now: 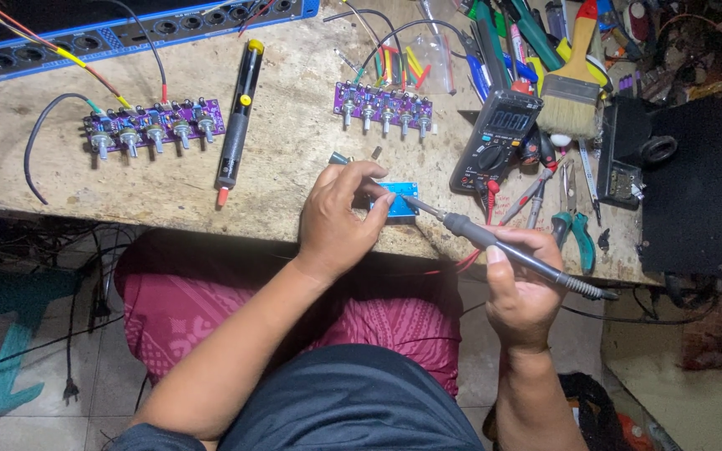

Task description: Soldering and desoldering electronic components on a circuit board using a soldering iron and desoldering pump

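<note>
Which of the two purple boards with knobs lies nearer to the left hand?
The right-hand purple board, above the left hand and beside the multimeter. The other purple board lies far left, past the black desoldering pump.

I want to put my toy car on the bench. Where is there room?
Bare bench lies between the black pump tool and the right purple board, above the left hand. More below the left purple board. Around the meter, brush and pliers it is crowded. The right hand holds the iron.
</note>
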